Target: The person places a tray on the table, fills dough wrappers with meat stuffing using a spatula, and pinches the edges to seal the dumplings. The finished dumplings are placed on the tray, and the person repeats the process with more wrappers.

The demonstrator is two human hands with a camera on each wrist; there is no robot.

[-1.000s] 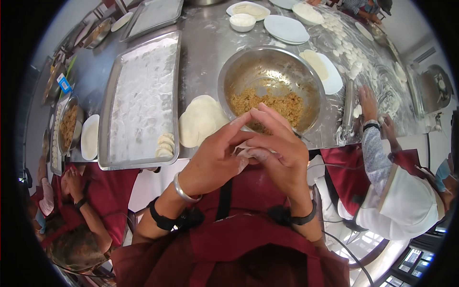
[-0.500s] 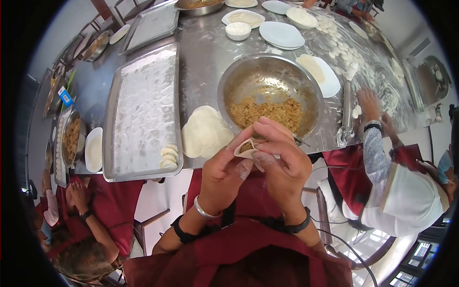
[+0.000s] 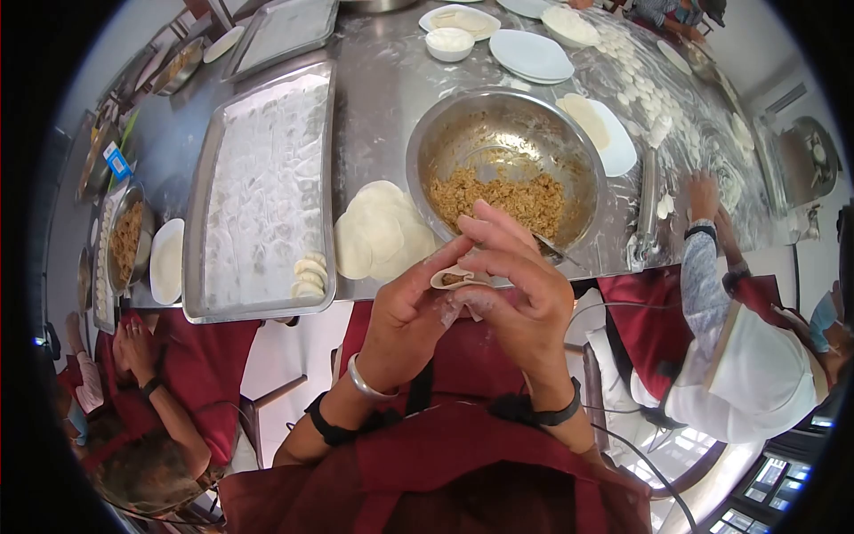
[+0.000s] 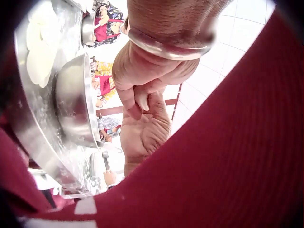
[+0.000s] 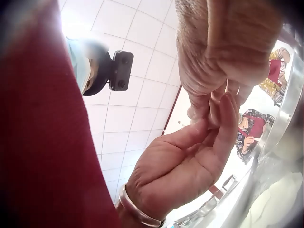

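Observation:
In front of the apron, both hands pinch one dumpling (image 3: 455,279), a pale wrapper folded up around brown filling that shows through its open top. My left hand (image 3: 407,301), with a silver bangle at the wrist, grips the left side. From the right, my right hand (image 3: 527,295) holds it between thumb and curled fingers. In the left wrist view a pale bit of the dumpling (image 4: 142,99) shows between the fingers. Just beyond the hands stands a steel bowl (image 3: 463,129) of minced filling (image 3: 511,198), a utensil handle at its rim. Left of it lies a pile of round wrappers (image 3: 378,233).
A floured metal tray (image 3: 267,169) at the table's front edge carries several finished dumplings (image 3: 309,276) in its near right corner. Plates (image 3: 532,55), a white bowl of flour (image 3: 449,43) and a rolling pin (image 3: 648,200) lie farther off. People work on both sides.
The fingers at first covered the dumpling, then parted and showed its filling. Now the wrapper's edges sit closer together, the opening narrower. The head view has tilted slightly back and forth.

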